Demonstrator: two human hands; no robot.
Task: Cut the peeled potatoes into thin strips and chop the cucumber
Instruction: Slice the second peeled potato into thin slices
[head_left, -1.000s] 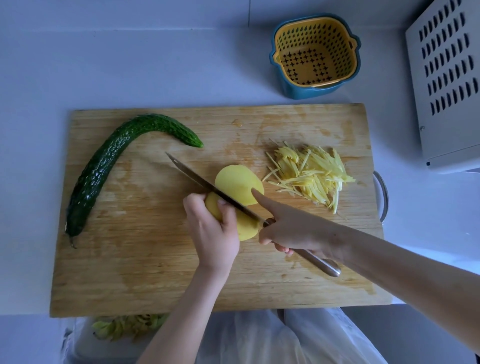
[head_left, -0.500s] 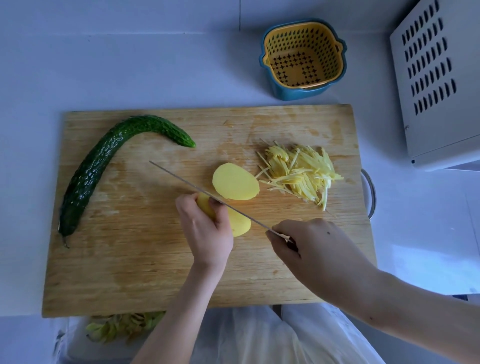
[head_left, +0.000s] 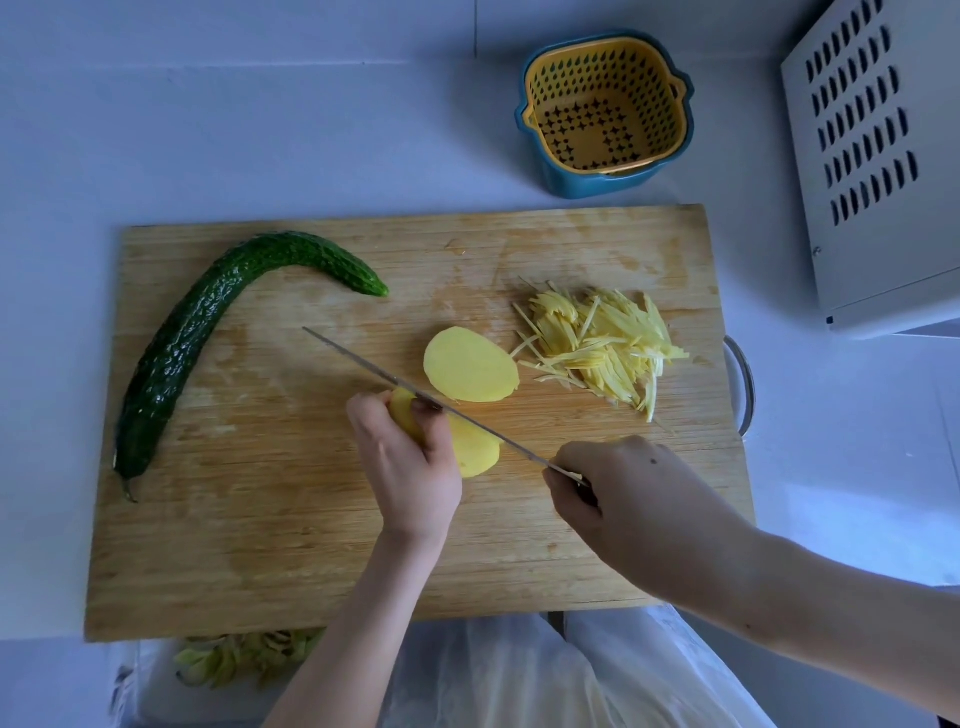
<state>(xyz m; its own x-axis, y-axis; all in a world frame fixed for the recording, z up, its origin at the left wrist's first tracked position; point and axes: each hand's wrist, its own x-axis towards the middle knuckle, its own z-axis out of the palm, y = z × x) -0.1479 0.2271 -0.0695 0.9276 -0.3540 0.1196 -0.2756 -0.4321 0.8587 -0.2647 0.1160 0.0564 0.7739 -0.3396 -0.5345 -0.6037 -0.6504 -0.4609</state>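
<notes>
Peeled potato (head_left: 475, 449) gripped by left hand (head_left: 408, 467); knife (head_left: 415, 397) held in right hand (head_left: 631, 506); cut slice (head_left: 470, 365) just beside

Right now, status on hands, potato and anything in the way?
Left hand grips peeled yellow potato; right hand holds long thin knife, blade on it. One oval slice off. Curved green cucumber uncut, clear of blade.

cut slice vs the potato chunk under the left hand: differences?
The slice lies flat and untouched on the cutting board; the potato chunk is gripped by the left hand. The slice is thin; the potato chunk is thicker, with the knife across it. Both are peeled, pale yellow.
</notes>
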